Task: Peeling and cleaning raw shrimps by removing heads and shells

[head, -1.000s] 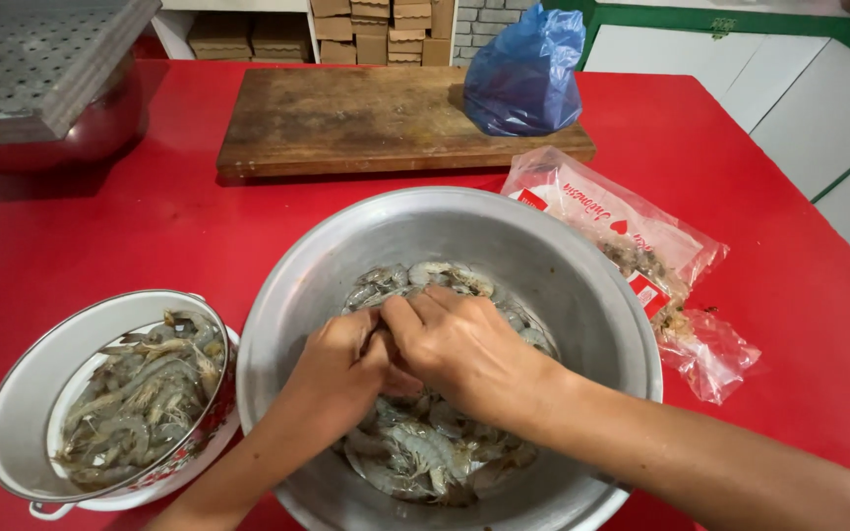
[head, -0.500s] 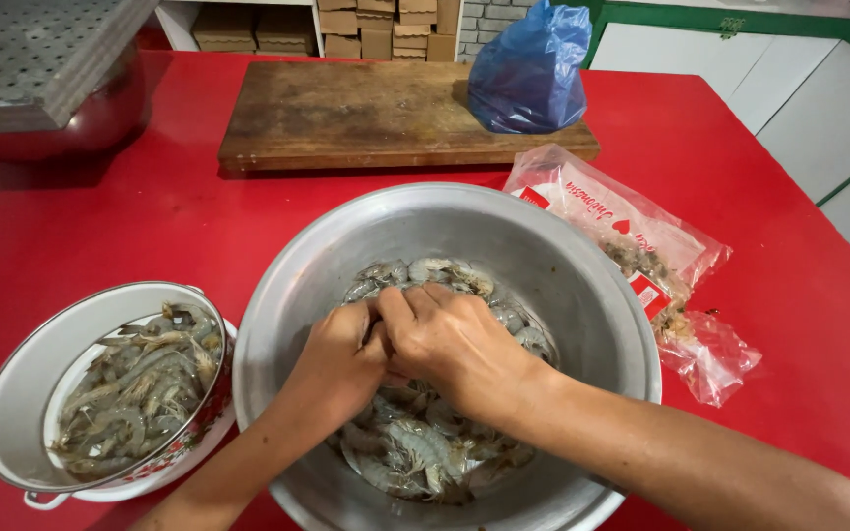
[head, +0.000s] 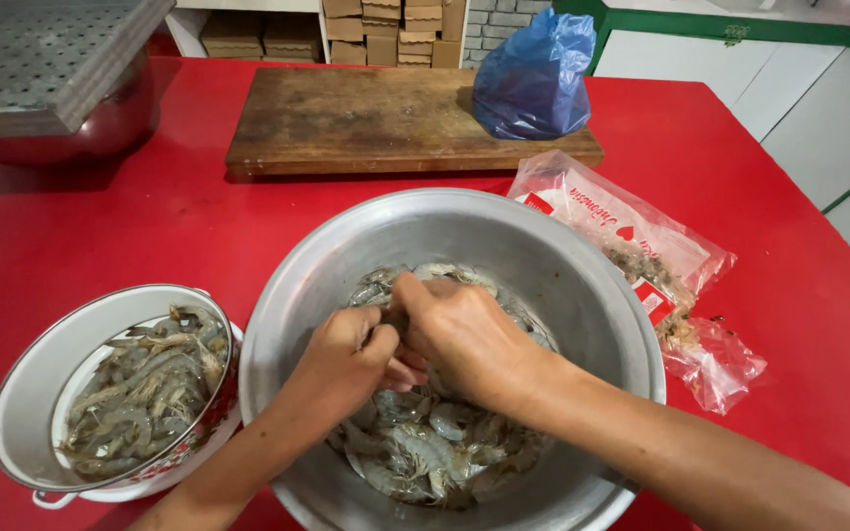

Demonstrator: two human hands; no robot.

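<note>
The wide round metal bowl sits at the near edge of the red table, with bare red surface between it and the worn wooden cutting board farther back. Inside, over a heap of raw grey shrimp, the left hand and right hand meet, fingers pinched together on one shrimp. Just left, touching the bowl, a white enamel colander holds more shrimp; a clear plastic bag lies to the right
</note>
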